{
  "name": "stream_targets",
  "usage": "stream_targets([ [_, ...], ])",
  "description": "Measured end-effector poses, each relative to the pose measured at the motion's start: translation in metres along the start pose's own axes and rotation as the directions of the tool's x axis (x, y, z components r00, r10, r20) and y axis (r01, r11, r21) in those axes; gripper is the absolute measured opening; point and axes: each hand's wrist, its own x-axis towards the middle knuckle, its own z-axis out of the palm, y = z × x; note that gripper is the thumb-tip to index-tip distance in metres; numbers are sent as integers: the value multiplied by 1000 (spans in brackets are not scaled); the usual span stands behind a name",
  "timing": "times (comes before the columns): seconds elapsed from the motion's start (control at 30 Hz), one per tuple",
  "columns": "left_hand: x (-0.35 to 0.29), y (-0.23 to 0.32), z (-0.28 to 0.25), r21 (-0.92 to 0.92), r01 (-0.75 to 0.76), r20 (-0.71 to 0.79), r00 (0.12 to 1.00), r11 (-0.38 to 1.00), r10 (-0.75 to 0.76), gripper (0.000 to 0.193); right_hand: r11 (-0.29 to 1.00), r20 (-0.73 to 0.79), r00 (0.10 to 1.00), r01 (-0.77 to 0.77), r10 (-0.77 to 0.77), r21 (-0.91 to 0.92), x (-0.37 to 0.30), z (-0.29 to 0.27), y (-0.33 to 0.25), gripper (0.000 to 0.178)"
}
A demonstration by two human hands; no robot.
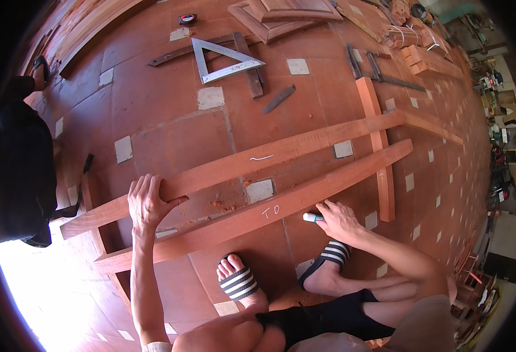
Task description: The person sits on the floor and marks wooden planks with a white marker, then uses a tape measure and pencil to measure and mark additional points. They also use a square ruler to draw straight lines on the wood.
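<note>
Two long reddish wooden beams lie side by side, raised on cross pieces. My left hand (145, 202) is on the left part of the far beam (293, 148), its fingers curled over the far edge and its thumb spread along the wood. The near beam (322, 186) carries white handwritten marks. Just on my side of it, my right hand (341, 222) is closed around a white and teal marker pen (312, 217). A wooden cross piece (386, 188) passes under the beams' right ends, and another (98, 237) supports their left ends.
A metal triangle square (234, 71) lies over dark wooden pieces beyond the beams, near a tape measure (187, 20). Clamps (381, 73) and stacked wood (431, 60) are at the far right. A person in dark clothes (26, 158) is at left. My sandalled feet (239, 281) flank the near side.
</note>
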Motion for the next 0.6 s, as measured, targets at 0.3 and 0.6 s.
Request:
stream_targets([
  [0.3,4,13,-11,-53,-10,-20,1000,999,9,69,963,263,965,-46,-26,264,-3,19,-5,28],
  [0.6,-15,175,-37,-639,-157,100,954,753,284,66,660,-105,958,261,-266,705,37,-84,-99,39],
])
